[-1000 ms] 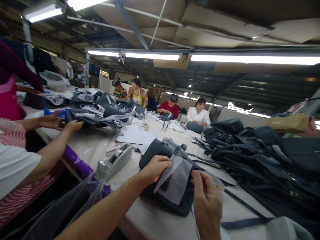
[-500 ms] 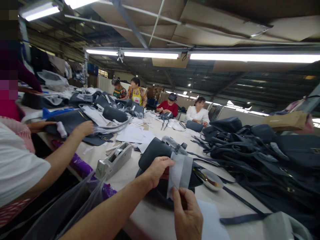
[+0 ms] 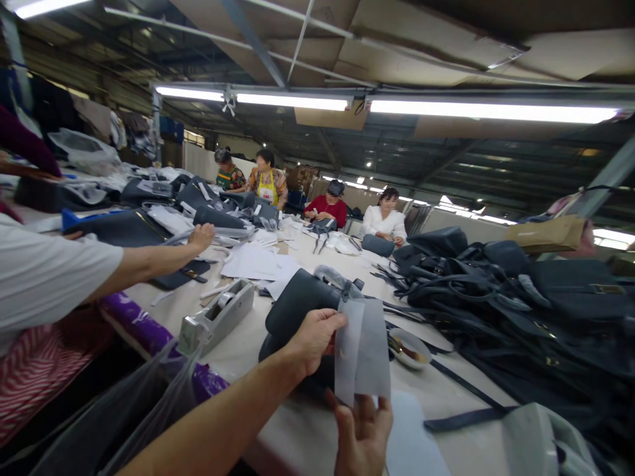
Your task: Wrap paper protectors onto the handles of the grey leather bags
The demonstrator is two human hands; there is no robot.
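A translucent white sheet of wrapping paper (image 3: 372, 347), folded lengthwise, hangs in front of a dark bag (image 3: 299, 301) on the table. My left hand (image 3: 315, 340) pinches the sheet's upper left edge between thumb and fingers. Under it, my right hand (image 3: 364, 433) holds the lower edge, its fingertips partly behind the paper. A clear-wrapped strap or handle part (image 3: 335, 276) sits at the bag's top. The bag's lower front is hidden by my left hand and the sheet.
A grey tape dispenser (image 3: 218, 317) stands left of the bag; another pale dispenser-like device (image 3: 543, 439) is at lower right. A white dish (image 3: 411, 350) and a white sheet (image 3: 414, 436) lie nearby. Dark bags (image 3: 496, 284) pile up on the right. A co-worker's arm (image 3: 149, 261) reaches in from the left.
The sheet has opened wider and hangs lower in front of the bag. My right hand has shifted down with its fingers spread more under the edge. The co-worker's arm has reached further right.
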